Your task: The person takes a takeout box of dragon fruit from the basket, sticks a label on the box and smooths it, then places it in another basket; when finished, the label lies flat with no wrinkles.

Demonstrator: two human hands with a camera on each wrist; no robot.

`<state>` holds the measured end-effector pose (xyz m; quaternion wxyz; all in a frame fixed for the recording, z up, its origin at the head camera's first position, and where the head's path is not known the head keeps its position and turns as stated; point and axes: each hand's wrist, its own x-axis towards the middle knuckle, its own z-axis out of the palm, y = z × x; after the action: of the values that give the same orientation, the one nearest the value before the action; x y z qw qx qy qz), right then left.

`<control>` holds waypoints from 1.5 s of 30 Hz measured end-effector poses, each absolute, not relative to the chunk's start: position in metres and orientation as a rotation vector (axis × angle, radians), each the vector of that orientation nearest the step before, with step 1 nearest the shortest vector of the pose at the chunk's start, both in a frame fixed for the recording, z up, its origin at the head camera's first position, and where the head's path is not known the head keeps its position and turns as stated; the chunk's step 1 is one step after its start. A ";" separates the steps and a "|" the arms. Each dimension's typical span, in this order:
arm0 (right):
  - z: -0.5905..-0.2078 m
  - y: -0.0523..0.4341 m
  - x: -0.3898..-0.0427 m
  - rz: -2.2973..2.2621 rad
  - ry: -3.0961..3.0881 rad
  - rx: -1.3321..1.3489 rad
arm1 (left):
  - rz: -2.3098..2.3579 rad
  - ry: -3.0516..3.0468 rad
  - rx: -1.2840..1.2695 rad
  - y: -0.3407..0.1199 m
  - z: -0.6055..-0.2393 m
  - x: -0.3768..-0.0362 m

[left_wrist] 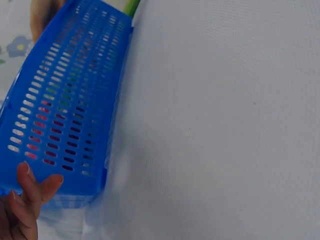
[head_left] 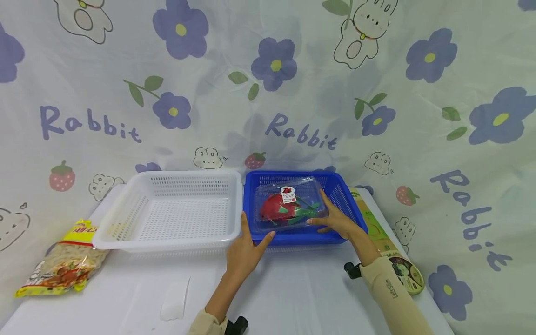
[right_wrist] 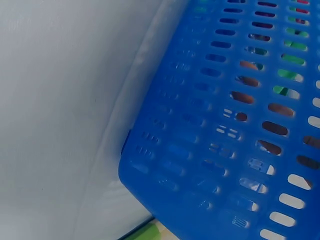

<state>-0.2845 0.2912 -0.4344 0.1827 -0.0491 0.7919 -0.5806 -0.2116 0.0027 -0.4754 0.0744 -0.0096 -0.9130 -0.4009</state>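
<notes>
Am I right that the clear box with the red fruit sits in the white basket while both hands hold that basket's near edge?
Not quite: the clear box sits in the blue basket, not the white basket. The head view shows it, with the left hand and right hand at the blue basket's near edge.

The near worktop [head_left: 293, 293] lies bare between my arms. The white basket [head_left: 176, 209] sits tight against the blue basket [head_left: 349, 204], leaving no gap. A noodle packet [head_left: 63, 263] blocks the left edge, boxes [head_left: 387, 237] the right.
</notes>
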 end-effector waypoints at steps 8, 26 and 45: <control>-0.435 0.289 -0.285 -1.600 2.270 -0.087 | -1.208 -2.755 -0.018 0.003 -0.476 -0.211; -0.438 0.283 -0.284 -1.550 2.336 -0.080 | -1.221 -2.759 -0.019 0.003 -0.476 -0.211; -0.439 0.278 -0.284 -1.359 2.464 0.040 | -1.203 -2.771 -0.011 0.002 -0.476 -0.212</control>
<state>-0.2840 0.2784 -0.4387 0.1632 0.0139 0.8639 -0.4764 -0.2119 0.0020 -0.4755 0.0605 -0.0038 -0.9156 -0.3975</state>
